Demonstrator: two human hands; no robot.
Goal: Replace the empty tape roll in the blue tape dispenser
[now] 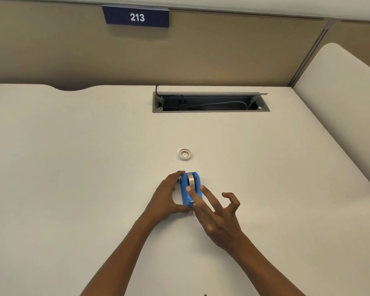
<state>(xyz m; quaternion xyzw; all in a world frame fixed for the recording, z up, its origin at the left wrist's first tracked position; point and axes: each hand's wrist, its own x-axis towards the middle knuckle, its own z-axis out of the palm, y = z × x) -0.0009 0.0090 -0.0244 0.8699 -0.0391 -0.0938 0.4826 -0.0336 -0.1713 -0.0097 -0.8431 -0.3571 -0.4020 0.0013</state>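
The blue tape dispenser (189, 190) stands on the white desk (73, 167), a pale roll (192, 180) seated in its top slot. My left hand (168, 196) grips the dispenser from its left side, fingertips at the far end and thumb at the near end. My right hand (218, 214) has spread fingers; its index and middle fingertips rest on the dispenser's top, just below the roll, and hold nothing. A small white tape ring (184, 154) lies flat on the desk a little beyond the dispenser, apart from both hands.
A grey cable tray opening (210, 102) with black cables sits in the desk farther back. A beige partition carries a dark sign (137, 17) reading 213. A white panel (340, 92) rises at the right.
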